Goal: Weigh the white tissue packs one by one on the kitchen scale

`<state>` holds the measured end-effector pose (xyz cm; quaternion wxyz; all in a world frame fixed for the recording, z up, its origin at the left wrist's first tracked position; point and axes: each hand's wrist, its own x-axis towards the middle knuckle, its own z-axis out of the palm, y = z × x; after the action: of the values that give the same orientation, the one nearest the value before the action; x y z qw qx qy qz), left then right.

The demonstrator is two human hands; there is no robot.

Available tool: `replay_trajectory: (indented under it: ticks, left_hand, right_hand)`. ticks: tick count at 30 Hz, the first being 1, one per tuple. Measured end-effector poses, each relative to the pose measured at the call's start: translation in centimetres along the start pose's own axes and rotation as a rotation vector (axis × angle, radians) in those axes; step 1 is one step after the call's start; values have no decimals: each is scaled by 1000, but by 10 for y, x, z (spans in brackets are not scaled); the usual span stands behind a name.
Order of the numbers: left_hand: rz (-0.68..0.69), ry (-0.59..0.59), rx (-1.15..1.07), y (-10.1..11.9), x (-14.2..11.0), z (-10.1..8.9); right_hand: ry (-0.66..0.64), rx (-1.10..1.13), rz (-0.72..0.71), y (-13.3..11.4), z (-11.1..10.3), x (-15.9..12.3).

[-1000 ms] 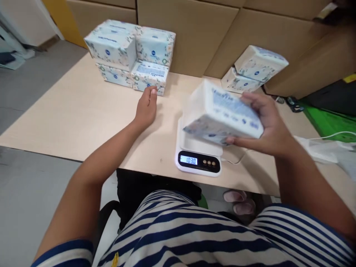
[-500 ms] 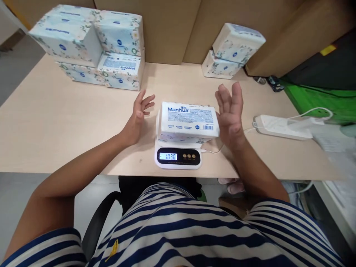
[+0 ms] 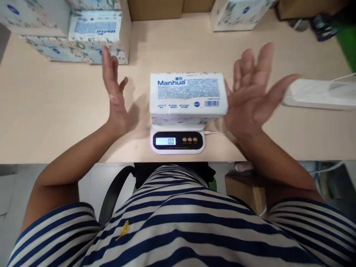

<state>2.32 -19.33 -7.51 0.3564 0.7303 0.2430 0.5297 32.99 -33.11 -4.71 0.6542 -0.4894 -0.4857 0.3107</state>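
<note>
**Wrapped pack (image 3: 189, 92) set down; display (image 3: 165, 141) at 0.0**

Scale (image 3: 178, 151) sits just inside the worktop (image 3: 55, 111)'s front edge, no weight registering. Wrapped pack lies on it. Left hand (image 3: 116, 107) is open, apart; right hand (image 3: 247, 100) open beside it, contact unclear. Power strip (image 3: 319, 92) limits room rightward; stacked packs (image 3: 94, 27), far left.

White power strip (image 3: 319, 94), right side of pale tabletop (image 3: 178, 46); cardboard (image 3: 155, 9) along far edge; dark item (image 3: 322, 27) far right, blurred, green surface (image 3: 346, 46) near it; below near edge: brown box (image 3: 243, 187) right, curved black chair part (image 3: 113, 196) left
</note>
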Motion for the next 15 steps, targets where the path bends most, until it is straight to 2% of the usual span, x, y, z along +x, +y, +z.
replay_trajectory:
  ticks: [2,6,10,13,15]
  left_hand:
    - [-6,-19,41,-2,-2,0]
    - [-82,21,61,-10,-1,-5]
    - [38,-68,-18,-43,7,-23]
    - [31,-91,-60,-60,11,-31]
    - [-11,-45,-61,-58,10,-30]
  right_hand:
    - [23,-9,-14,-4,-5,-3]
    - [112,9,-36,-2,-13,-6]
    - [219,15,-35,4,-21,-3]
    - [226,-4,-28,9,-27,-1]
    - [191,-9,-13,12,-31,0]
